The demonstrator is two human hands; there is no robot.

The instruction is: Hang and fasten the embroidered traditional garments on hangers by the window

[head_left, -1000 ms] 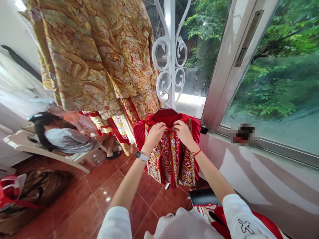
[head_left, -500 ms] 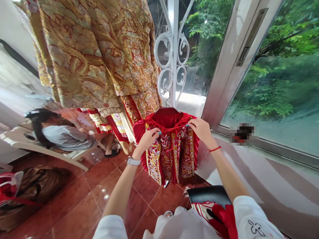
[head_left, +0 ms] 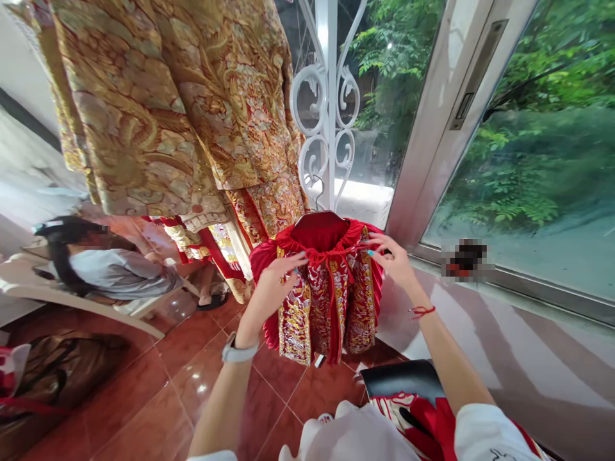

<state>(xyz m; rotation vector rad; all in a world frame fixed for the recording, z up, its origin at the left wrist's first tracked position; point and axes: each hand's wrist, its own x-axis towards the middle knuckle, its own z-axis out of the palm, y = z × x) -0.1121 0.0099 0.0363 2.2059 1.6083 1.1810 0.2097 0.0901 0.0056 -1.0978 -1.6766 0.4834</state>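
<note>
A red skirt (head_left: 327, 307) with gold and silver embroidered panels and pleated red sides hangs from a metal hanger (head_left: 314, 189) in front of me. Along its gathered waist, a thin red cord (head_left: 331, 256) is knotted at the front, its ends dangling over the panels. My left hand (head_left: 276, 285) is at the left of the waistband, fingers stretched out and holding nothing I can see. On the other side, my right hand (head_left: 391, 259) has its fingers spread beside the waistband, close to the cord.
Long gold embroidered garments (head_left: 158, 115) hang at upper left. A white scrolled metal stand (head_left: 325, 109) rises before the window (head_left: 519, 173). A person (head_left: 115, 262) sits on a white bench (head_left: 120, 314) at left. A black-topped seat (head_left: 403, 379) with red cloth is below right.
Both hands have let go of the red cord, which they had pinched and drawn out sideways. The fingers have opened, and the cord's ends now hang loose.
</note>
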